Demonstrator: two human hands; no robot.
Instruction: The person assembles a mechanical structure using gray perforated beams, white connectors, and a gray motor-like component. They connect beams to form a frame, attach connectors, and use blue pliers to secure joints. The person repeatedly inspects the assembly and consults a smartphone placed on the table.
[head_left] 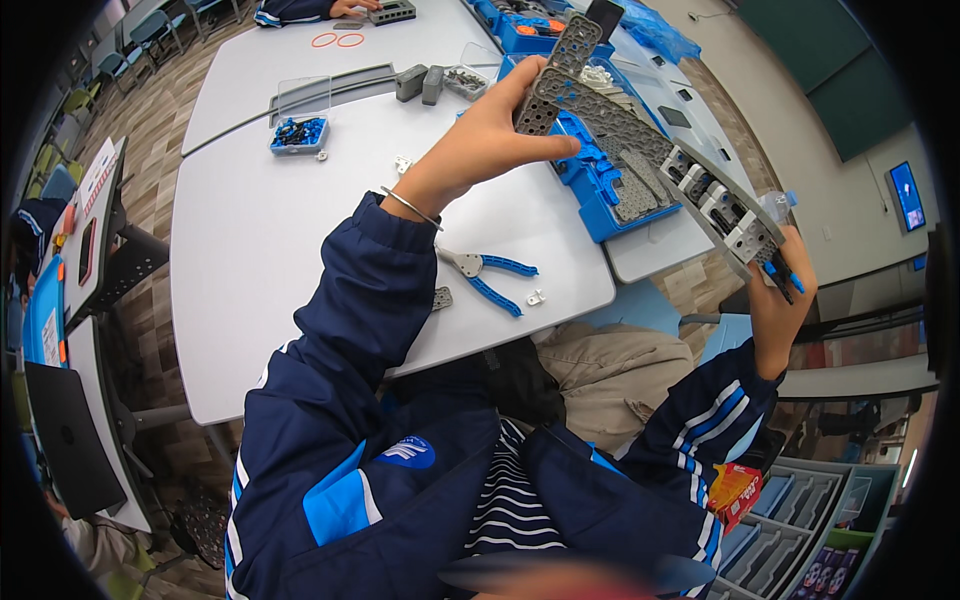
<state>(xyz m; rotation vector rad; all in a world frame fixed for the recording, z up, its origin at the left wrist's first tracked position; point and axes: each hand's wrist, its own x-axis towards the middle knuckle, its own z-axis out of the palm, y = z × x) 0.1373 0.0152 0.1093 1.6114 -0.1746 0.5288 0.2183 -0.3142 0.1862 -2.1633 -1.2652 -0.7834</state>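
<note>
A long grey assembly of perforated plastic beams (610, 115) is raised in front of me, slanting down to the right. My left hand (490, 140) grips its upper left end, thumb stretched along the near side. At the lower right end, my right hand (785, 315) holds it, with some fingers hidden behind the parts. White and black pieces (715, 200) and blue and black pegs (785, 272) sit at that end. Below my left wrist, pliers with blue handles (490, 270) lie on the white table (260, 280), next to a small white connector (536, 297).
Behind the assembly stands a blue tray (608, 222) of grey parts. A clear box of blue and black pins (299, 135) lies at left, with grey blocks (420, 84) farther right. Another person's hand (352, 7) is at the far edge. Drawers (800, 510) stand at lower right.
</note>
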